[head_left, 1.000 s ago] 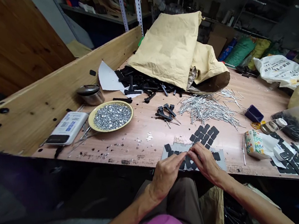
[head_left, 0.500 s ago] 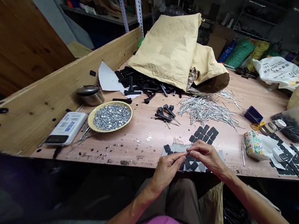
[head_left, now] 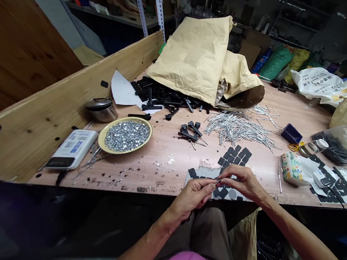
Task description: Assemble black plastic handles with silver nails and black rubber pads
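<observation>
My left hand (head_left: 197, 193) and my right hand (head_left: 241, 180) meet fingertip to fingertip near the table's front edge. Between them they pinch a small dark piece (head_left: 218, 181), mostly covered by the fingers, so its kind does not show. Under the hands lies a grey backing sheet (head_left: 203, 171) with black rounded pads on it. Just behind it, more black pads (head_left: 235, 155) lie in rows on the wood. Farther back are a few black plastic parts with metal pins (head_left: 189, 132) and a heap of thin metal pins (head_left: 240, 126).
A yellow dish (head_left: 127, 149) of small metal pieces stands left, beside a white scale (head_left: 73, 149) and a lidded metal pot (head_left: 102, 111). Large paper sacks (head_left: 196, 58) cover black parts at the back. On the right are a flowered box (head_left: 290, 167) and a blue tray (head_left: 291, 134).
The view has shifted slightly. Both hands stay together over the sheet; the left fingers have curled in more around the small dark piece, and the thumb has moved.
</observation>
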`<state>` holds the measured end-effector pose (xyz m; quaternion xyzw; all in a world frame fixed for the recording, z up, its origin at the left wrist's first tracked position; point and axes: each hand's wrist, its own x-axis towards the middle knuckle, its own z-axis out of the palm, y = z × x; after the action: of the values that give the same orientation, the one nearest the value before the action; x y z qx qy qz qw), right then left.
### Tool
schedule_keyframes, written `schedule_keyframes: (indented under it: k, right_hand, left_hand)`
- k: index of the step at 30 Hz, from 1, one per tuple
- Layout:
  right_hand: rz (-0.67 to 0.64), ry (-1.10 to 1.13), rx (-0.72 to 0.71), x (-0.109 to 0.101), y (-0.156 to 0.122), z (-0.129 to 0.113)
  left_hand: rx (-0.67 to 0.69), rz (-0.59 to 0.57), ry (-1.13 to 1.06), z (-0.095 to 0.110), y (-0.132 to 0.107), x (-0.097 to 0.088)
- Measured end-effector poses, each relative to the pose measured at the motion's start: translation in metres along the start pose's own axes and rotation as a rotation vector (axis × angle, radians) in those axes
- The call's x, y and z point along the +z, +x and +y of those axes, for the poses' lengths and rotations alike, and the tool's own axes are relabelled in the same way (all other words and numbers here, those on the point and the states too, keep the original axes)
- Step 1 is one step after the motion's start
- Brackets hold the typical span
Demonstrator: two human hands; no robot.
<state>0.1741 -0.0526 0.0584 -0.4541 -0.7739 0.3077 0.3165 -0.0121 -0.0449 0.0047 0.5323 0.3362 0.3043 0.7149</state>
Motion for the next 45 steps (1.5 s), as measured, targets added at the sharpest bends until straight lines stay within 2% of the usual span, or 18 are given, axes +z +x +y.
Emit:
schedule_keyframes:
  k: [4, 6, 7, 9, 14, 17, 23, 26, 31, 34, 37, 41, 45]
  right_hand:
    - [-0.031, 0.021, 0.065, -0.004, 0.001, 0.001]
    - [-0.047, 0.02, 0.061, -0.005, 0.001, 0.002]
    - [-0.051, 0.016, 0.055, -0.005, 0.001, 0.002]
    - [-0.045, 0.004, 0.043, -0.005, 0.0, 0.001]
    - [0.07, -0.063, -0.035, 0.001, -0.002, -0.007]
    - [0.112, -0.091, -0.071, 0.004, -0.003, -0.01]
    - [0.056, -0.15, -0.083, 0.005, -0.006, -0.008]
    - [0.079, -0.176, -0.094, 0.006, -0.008, -0.006]
    - [0.186, -0.2, -0.036, 0.014, -0.012, -0.001]
    - [0.205, -0.158, 0.075, 0.017, -0.014, 0.001]
    - [0.199, -0.134, 0.11, 0.017, -0.015, 0.001]
    - [0.159, -0.222, 0.002, 0.015, -0.018, 0.001]
    - [0.105, -0.438, -0.111, 0.017, -0.021, 0.003]
  left_hand:
    - [0.35, 0.171, 0.33, -0.002, -0.002, 0.002]
    - [0.463, 0.206, 0.418, -0.003, -0.004, 0.004]
    - [0.474, 0.205, 0.418, -0.003, -0.004, 0.005]
    - [0.403, 0.186, 0.343, -0.002, -0.004, 0.006]
    - [-0.024, -0.009, -0.083, 0.004, -0.002, 0.004]
    - [-0.092, -0.038, -0.167, 0.008, -0.001, 0.002]
    - [0.038, 0.033, 0.005, 0.011, -0.002, 0.001]
    - [0.118, 0.051, 0.122, 0.007, -0.002, 0.004]
    - [0.496, 0.262, 0.51, -0.007, -0.002, 0.009]
    - [0.613, 0.297, 0.703, -0.011, -0.002, 0.009]
    - [0.618, 0.288, 0.743, -0.01, -0.002, 0.009]
    - [0.562, 0.26, 0.661, -0.01, -0.001, 0.01]
    - [0.545, 0.239, 0.653, -0.012, 0.001, 0.011]
